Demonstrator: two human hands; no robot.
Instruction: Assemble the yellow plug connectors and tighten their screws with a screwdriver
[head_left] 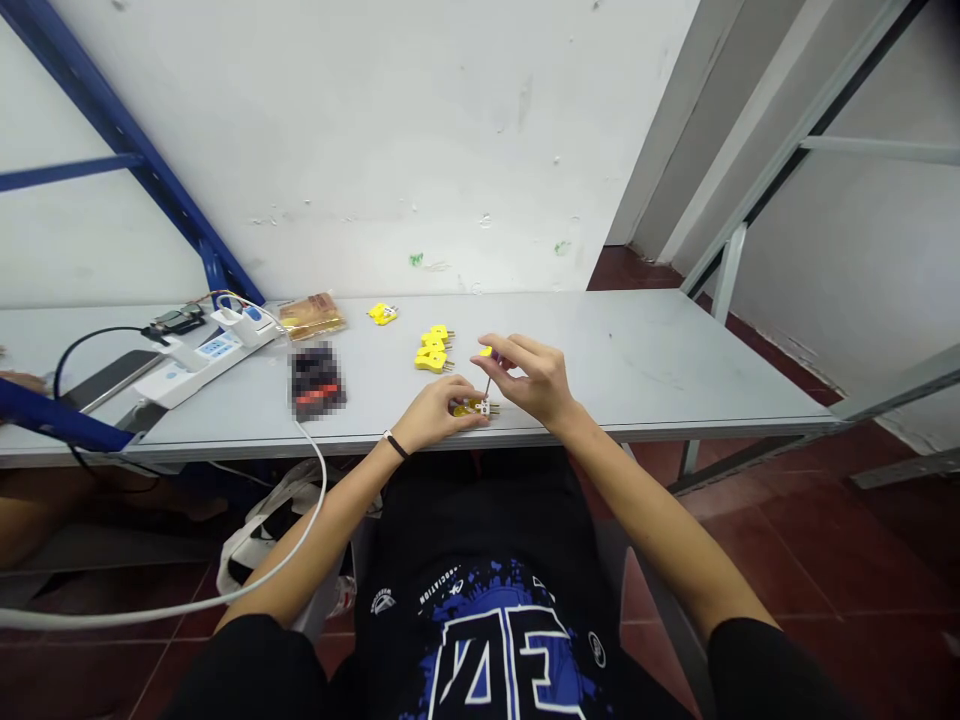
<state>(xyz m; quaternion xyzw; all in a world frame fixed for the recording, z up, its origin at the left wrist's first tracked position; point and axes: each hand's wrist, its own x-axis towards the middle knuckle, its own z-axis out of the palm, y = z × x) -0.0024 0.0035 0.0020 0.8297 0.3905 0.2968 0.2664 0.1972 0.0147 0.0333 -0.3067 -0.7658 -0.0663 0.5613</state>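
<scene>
My left hand [431,412] pinches a small plug [484,407] with a white face and metal pins against the tabletop, near the front edge. The pins point right, and a yellow part shows under my fingers. In my right hand [538,380] is a screwdriver [487,353] with a yellow-topped handle. Its thin shaft slants down to the plug; whether the tip sits in a screw is too small to tell. Beyond my left hand, several yellow plugs [433,348] lie in a short row, pins to the right. Farther back is another yellow plug piece [383,314].
On the left of the grey table [637,360] lie a brown-yellow plastic packet [311,315], a blurred black and red item [317,382], and a white power strip [206,357]. A white cable [324,480] hangs over the front edge. Blue metal posts [142,140] stand at left.
</scene>
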